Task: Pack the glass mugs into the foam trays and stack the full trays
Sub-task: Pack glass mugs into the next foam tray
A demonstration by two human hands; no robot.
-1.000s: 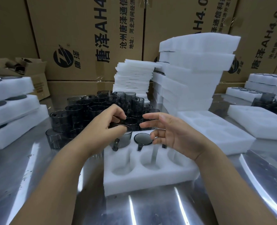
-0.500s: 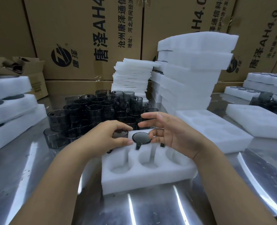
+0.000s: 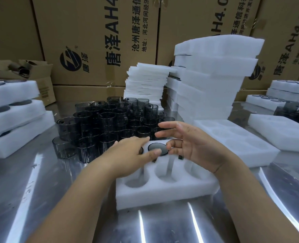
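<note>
A white foam tray point(image 3: 164, 192) lies in front of me on the metal table, its front row of pockets bare. In its back row a dark glass mug point(image 3: 158, 149) sits sunk in the middle pocket. My left hand point(image 3: 131, 155) lies flat over the back-left pocket, its straight fingers covering most of another mug point(image 3: 141, 150) seated there. My right hand point(image 3: 189, 144) hovers open over the back-right pocket with its fingers spread; a dark mug handle point(image 3: 180, 157) shows under its palm. Behind the tray stand several loose dark mugs point(image 3: 110, 123).
A tall stack of foam trays point(image 3: 213, 81) and a stack of thin foam sheets point(image 3: 146, 83) rise behind the mugs. Bare trays point(image 3: 232, 137) point(image 3: 283, 134) lie to the right. Packed trays are stacked at left point(image 3: 13, 111) and far right point(image 3: 288, 92). Cardboard boxes point(image 3: 96, 41) wall the back.
My left hand lowered the mug it gripped into the back-left pocket and flattened out over it. My right hand stayed above the back-right pocket.
</note>
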